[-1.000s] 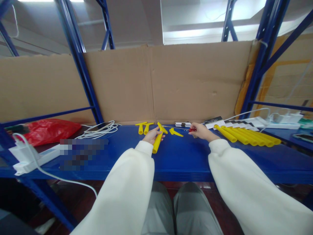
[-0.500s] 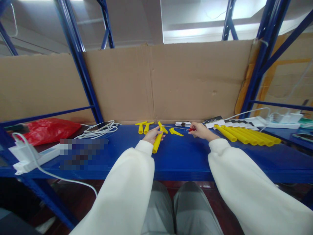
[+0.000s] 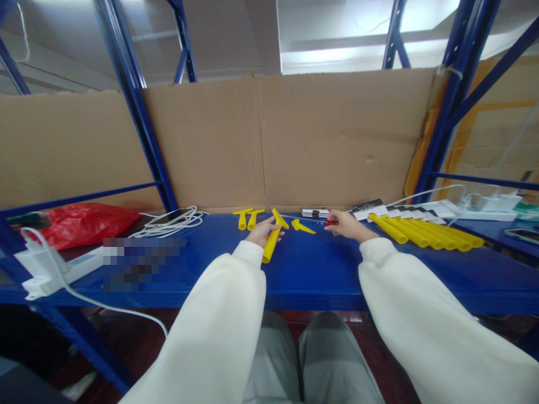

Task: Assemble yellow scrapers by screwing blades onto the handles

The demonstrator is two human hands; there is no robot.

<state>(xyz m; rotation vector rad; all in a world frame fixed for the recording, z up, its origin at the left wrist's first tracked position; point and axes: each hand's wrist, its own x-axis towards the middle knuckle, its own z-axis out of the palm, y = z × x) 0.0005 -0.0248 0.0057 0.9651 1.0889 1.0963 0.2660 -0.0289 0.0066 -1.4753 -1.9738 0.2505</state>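
Observation:
My left hand point(image 3: 264, 231) is closed around a yellow tube with a crosspiece at its top point(image 3: 270, 247), tilted on the blue shelf. A screwdriver with a red handle point(image 3: 331, 223) is gripped in my right hand point(image 3: 346, 225). Its thin shaft points left, and the tip reaches the top of the yellow piece; whether it sits in a screw is too small to tell. Between my hands lies a loose yellow blade-like part point(image 3: 303, 226). Two yellow T-shaped pieces point(image 3: 252, 219) rest beyond my left hand.
On the right, several yellow tubes point(image 3: 425, 233) lie in a row. Small black-and-white items point(image 3: 315, 213) sit by the cardboard wall point(image 3: 337, 140). At left are a red plastic bag point(image 3: 90, 224), coiled white cable point(image 3: 177, 221) and a power strip point(image 3: 84, 266). Blue posts point(image 3: 143, 123) frame the shelf.

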